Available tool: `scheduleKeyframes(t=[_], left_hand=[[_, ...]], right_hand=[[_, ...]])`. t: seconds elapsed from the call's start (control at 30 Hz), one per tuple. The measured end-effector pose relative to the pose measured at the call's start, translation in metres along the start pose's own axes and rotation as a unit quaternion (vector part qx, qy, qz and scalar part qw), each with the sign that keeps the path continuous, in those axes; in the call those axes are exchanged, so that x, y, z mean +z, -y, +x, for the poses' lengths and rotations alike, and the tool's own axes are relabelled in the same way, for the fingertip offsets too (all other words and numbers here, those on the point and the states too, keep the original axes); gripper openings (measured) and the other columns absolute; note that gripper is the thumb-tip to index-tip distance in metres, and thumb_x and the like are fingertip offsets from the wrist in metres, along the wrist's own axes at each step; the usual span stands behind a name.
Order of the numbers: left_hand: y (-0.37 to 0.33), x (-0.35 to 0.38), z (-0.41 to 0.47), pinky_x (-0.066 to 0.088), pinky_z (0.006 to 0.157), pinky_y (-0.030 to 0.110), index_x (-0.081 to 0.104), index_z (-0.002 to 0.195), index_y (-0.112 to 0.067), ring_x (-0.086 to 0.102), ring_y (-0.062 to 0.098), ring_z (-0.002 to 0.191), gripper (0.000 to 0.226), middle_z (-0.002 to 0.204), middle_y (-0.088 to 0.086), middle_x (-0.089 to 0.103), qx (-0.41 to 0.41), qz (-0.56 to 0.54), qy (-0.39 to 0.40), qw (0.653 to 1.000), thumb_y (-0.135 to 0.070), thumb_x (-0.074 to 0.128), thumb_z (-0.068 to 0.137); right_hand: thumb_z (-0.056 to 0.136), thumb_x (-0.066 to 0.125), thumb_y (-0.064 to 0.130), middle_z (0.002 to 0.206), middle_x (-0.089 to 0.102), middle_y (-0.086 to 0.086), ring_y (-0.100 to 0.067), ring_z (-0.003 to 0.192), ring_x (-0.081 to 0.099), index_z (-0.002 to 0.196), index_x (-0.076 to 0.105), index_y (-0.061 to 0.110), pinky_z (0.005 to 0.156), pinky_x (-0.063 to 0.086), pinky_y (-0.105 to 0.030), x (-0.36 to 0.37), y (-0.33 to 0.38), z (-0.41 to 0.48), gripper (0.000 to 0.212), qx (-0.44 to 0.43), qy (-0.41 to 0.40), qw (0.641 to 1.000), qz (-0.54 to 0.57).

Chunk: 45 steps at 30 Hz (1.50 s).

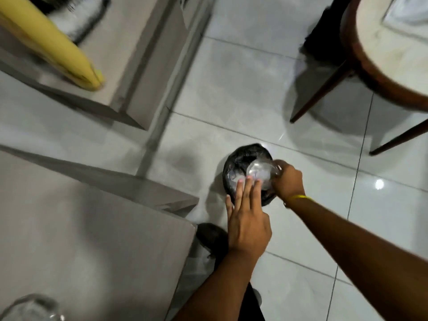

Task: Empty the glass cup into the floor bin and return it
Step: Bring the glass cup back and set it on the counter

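Observation:
A clear glass cup (260,171) is tipped on its side over a small round floor bin (240,158) lined with a black bag. My right hand (287,179) grips the cup from the right; a yellow band sits on that wrist. My left hand (247,218) is flat with fingers spread, its fingertips touching the cup's lower rim above the bin. What is inside the cup is too blurred to tell.
A grey table (81,239) fills the lower left, with another glass (32,308) at its near corner. A round wooden-legged table (393,54) stands at the upper right. A yellow roll (53,49) lies on a grey ledge at the upper left. White floor tiles surround the bin.

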State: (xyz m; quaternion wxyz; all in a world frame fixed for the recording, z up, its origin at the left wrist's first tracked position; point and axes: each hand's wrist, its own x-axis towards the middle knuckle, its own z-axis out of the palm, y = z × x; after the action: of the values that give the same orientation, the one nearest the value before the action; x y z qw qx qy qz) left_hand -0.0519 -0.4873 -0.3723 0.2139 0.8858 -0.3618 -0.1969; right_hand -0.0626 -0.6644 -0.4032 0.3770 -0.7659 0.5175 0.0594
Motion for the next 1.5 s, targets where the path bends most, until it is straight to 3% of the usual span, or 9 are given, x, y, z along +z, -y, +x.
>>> scheduleKeyframes(t=[0.3, 0.43, 0.57, 0.63, 0.67, 0.73, 0.83, 1.07, 1.5], left_hand=[[-0.062, -0.259, 0.018, 0.008, 0.135, 0.048, 0.016, 0.169, -0.029, -0.003, 0.011, 0.166, 0.063, 0.181, -0.002, 0.006, 0.033, -0.080, -0.174, 0.981, -0.034, 0.039, 0.110], [-0.017, -0.377, -0.026, 0.017, 0.133, 0.056, 0.027, 0.168, -0.024, 0.010, 0.018, 0.166, 0.063, 0.179, 0.002, 0.018, -0.037, -0.036, -0.284, 0.958, -0.043, 0.034, 0.109], [0.055, -0.458, -0.121, 0.027, 0.128, 0.062, 0.036, 0.165, -0.019, 0.024, 0.027, 0.163, 0.060, 0.176, 0.009, 0.030, -0.138, 0.037, -0.361, 0.922, -0.038, 0.045, 0.109], [0.090, -0.473, -0.172, 0.024, 0.130, 0.061, 0.034, 0.165, -0.020, 0.020, 0.026, 0.164, 0.060, 0.177, 0.007, 0.028, -0.193, 0.073, -0.367, 0.907, -0.041, 0.044, 0.109], [0.107, -0.476, -0.196, 0.024, 0.130, 0.061, 0.033, 0.165, -0.021, 0.019, 0.026, 0.165, 0.061, 0.177, 0.006, 0.027, -0.220, 0.084, -0.363, 0.902, -0.044, 0.040, 0.110], [0.141, -0.466, -0.259, 0.026, 0.129, 0.063, 0.035, 0.165, -0.021, 0.020, 0.027, 0.165, 0.062, 0.177, 0.006, 0.028, -0.286, 0.097, -0.360, 0.882, -0.047, 0.034, 0.109], [0.172, -0.427, -0.335, 0.029, 0.126, 0.066, 0.041, 0.163, -0.017, 0.026, 0.032, 0.162, 0.064, 0.173, 0.010, 0.035, -0.375, 0.116, -0.346, 0.852, -0.048, 0.035, 0.107], [0.171, -0.312, -0.401, 0.037, 0.117, 0.073, 0.049, 0.158, -0.014, 0.032, 0.037, 0.160, 0.062, 0.171, 0.013, 0.039, -0.458, 0.060, -0.284, 0.840, -0.040, 0.047, 0.101], [0.175, -0.239, -0.398, 0.015, 0.123, 0.072, 0.031, 0.167, -0.024, 0.016, 0.034, 0.165, 0.075, 0.178, 0.010, 0.023, -0.488, 0.058, -0.251, 0.834, -0.053, 0.050, 0.100]], right_hand=[[0.088, 0.059, 0.008, 0.073, 0.073, 0.024, 0.007, 0.072, 0.068, 0.097, 0.074, 0.041, 0.067, 0.050, -0.009, -0.128, 0.212, -0.155, 0.038, -0.170, -0.085, 0.968, 0.164], [0.092, 0.057, -0.004, 0.094, 0.071, -0.014, -0.030, 0.075, 0.074, 0.111, 0.081, 0.024, 0.059, 0.066, -0.040, -0.124, 0.324, -0.222, 0.042, -0.225, 0.005, 0.959, 0.174], [0.088, 0.065, -0.009, 0.081, 0.067, -0.004, -0.004, 0.054, 0.062, 0.107, 0.084, 0.008, 0.046, 0.051, -0.007, -0.083, 0.407, -0.306, 0.032, -0.330, 0.054, 0.932, 0.136], [0.086, 0.066, -0.009, 0.093, 0.073, -0.017, -0.018, 0.066, 0.068, 0.109, 0.084, 0.006, 0.059, 0.063, -0.025, -0.057, 0.429, -0.342, 0.032, -0.352, 0.102, 0.927, 0.081], [0.086, 0.066, -0.007, 0.100, 0.074, -0.022, -0.033, 0.078, 0.071, 0.109, 0.084, 0.006, 0.069, 0.066, -0.042, -0.043, 0.437, -0.356, 0.032, -0.368, 0.124, 0.920, 0.052], [0.087, 0.069, 0.000, 0.101, 0.075, -0.025, -0.045, 0.091, 0.072, 0.108, 0.085, 0.010, 0.081, 0.063, -0.052, -0.002, 0.440, -0.389, 0.028, -0.414, 0.157, 0.896, -0.017], [0.094, 0.067, 0.008, 0.104, 0.075, -0.023, -0.044, 0.099, 0.071, 0.112, 0.084, 0.014, 0.085, 0.053, -0.035, 0.052, 0.423, -0.421, 0.026, -0.458, 0.195, 0.859, -0.116], [0.094, 0.064, 0.011, 0.109, 0.077, -0.022, -0.044, 0.104, 0.071, 0.112, 0.085, 0.020, 0.087, 0.055, -0.038, 0.113, 0.367, -0.448, 0.029, -0.489, 0.252, 0.794, -0.259], [0.086, 0.070, 0.007, 0.095, 0.072, -0.010, -0.038, 0.093, 0.069, 0.104, 0.075, 0.017, 0.072, 0.044, -0.034, 0.131, 0.342, -0.448, 0.021, -0.532, 0.272, 0.753, -0.276]])
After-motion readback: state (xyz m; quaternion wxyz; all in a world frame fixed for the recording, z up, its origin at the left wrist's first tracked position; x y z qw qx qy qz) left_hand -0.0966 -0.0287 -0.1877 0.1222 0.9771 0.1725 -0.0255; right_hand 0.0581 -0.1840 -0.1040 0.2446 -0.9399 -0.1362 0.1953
